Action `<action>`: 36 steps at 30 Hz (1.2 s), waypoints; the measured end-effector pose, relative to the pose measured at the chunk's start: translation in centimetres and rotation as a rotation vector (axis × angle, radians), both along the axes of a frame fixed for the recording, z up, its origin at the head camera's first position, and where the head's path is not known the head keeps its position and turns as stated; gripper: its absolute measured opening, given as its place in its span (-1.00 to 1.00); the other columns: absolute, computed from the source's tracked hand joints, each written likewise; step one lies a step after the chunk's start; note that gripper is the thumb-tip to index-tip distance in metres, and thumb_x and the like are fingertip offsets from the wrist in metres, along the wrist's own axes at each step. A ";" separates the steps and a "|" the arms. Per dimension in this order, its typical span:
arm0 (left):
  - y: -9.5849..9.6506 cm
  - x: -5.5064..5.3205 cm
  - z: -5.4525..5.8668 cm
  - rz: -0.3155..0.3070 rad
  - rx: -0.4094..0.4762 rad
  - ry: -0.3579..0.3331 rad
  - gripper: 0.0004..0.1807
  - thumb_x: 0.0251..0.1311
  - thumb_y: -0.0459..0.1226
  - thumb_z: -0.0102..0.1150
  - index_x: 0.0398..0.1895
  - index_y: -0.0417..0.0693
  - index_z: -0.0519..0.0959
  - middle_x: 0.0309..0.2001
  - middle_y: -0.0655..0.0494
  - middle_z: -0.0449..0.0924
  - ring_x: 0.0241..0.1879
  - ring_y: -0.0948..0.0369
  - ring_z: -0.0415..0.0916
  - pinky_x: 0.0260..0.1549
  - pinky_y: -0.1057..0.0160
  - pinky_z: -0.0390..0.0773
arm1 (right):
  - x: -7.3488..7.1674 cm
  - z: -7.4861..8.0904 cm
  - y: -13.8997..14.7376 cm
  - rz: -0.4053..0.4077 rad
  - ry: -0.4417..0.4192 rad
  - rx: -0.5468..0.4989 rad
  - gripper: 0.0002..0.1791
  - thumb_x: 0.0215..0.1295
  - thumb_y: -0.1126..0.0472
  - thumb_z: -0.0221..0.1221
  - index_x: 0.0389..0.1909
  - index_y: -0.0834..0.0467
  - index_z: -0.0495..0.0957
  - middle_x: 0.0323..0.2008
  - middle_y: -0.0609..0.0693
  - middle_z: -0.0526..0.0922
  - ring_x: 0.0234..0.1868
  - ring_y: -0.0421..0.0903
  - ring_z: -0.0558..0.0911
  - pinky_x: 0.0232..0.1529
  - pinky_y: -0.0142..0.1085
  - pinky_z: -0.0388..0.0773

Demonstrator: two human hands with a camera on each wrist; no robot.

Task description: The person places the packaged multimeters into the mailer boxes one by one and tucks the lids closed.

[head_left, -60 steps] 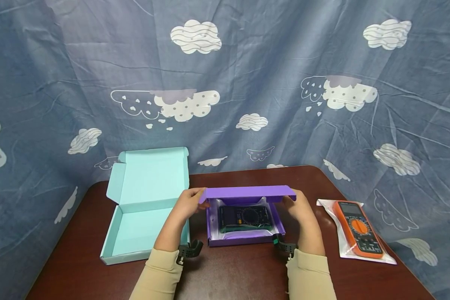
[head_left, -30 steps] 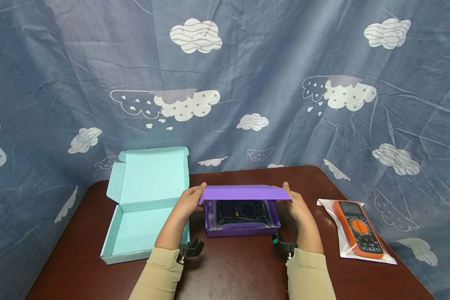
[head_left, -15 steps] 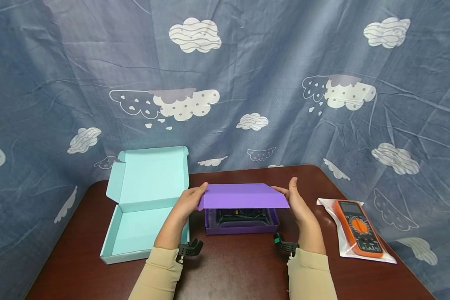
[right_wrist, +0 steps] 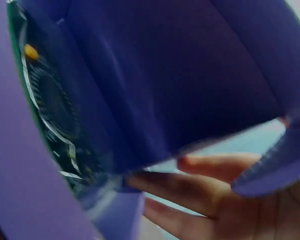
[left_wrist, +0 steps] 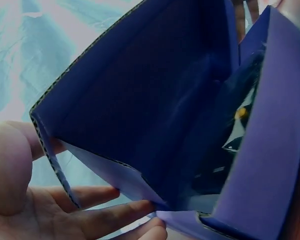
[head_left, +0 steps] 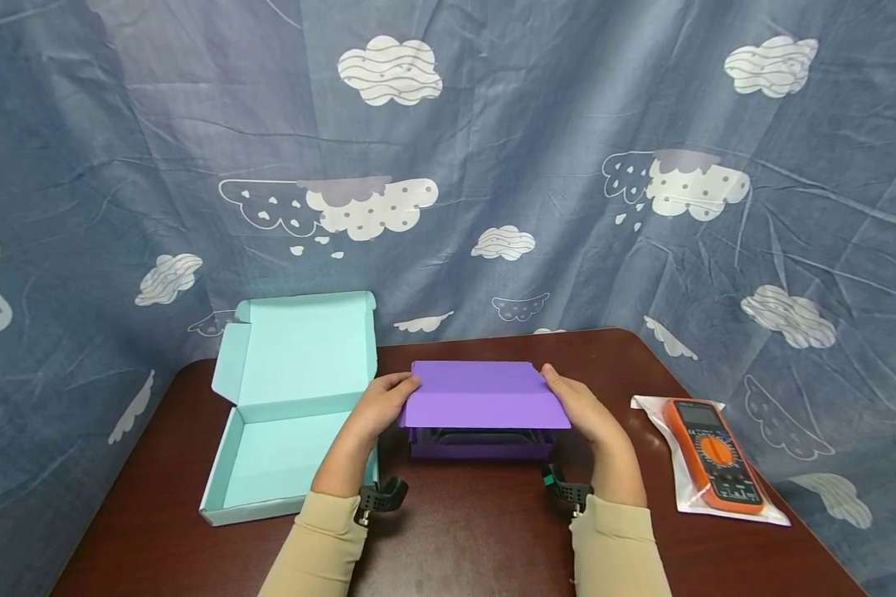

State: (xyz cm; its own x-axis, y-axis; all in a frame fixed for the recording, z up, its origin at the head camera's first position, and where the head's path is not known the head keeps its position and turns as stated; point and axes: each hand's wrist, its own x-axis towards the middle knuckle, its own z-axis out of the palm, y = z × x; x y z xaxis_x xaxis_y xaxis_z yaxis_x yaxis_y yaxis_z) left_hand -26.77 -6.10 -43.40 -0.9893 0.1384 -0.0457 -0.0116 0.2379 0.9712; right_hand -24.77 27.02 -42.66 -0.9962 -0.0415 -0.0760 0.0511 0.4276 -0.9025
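Note:
A purple cardboard box sits at mid-table with its lid tilted partway down over the front. My left hand holds the lid's left side, thumb at its edge and fingers by the side flap. On the other side, my right hand holds the lid's right edge, thumb up top and fingers along the side, near a curved flap. A dark multimeter in clear plastic lies inside the box; the lid hides most of it in the head view.
An open light-teal box stands to the left, its lid raised. An orange multimeter on a white plastic bag lies near the table's right edge. A blue curtain with cloud prints hangs behind the brown table.
The purple lid has swung down toward me, covering the multimeter further. The box has shifted slightly back. My right thumb, raised half a second ago, is now on the lid's edge.

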 end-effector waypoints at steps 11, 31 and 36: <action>1.6 -0.2 -0.6 0.016 -0.102 0.077 -0.26 0.45 0.05 0.12 0.43 -0.36 0.37 0.25 -0.29 0.52 0.18 -0.10 0.53 0.21 -0.16 0.45 | -0.3 0.3 -0.2 -0.178 0.118 0.107 -0.28 0.60 -0.19 -0.04 0.41 0.34 0.41 0.31 0.32 0.50 0.33 0.22 0.45 0.34 0.13 0.30; 1.5 0.4 -0.9 0.056 -0.371 0.135 -0.60 0.39 -0.26 0.14 0.11 -0.44 0.59 -0.02 -0.26 0.66 -0.02 -0.10 0.62 0.00 -0.12 0.59 | 0.4 0.3 -0.9 -0.066 0.097 0.214 -0.52 0.44 0.30 0.14 0.29 0.46 0.45 0.01 0.32 0.62 0.00 0.15 0.58 0.02 -0.01 0.52; 1.7 0.4 -1.2 0.042 -0.448 0.151 -0.62 0.38 -0.28 0.15 0.10 -0.43 0.60 -0.01 -0.27 0.67 -0.03 -0.10 0.63 0.00 -0.12 0.59 | 0.2 0.0 -1.0 -0.067 0.077 0.228 -0.51 0.39 0.35 0.18 0.29 0.45 0.46 -0.11 0.23 0.60 -0.06 0.12 0.55 -0.04 -0.08 0.50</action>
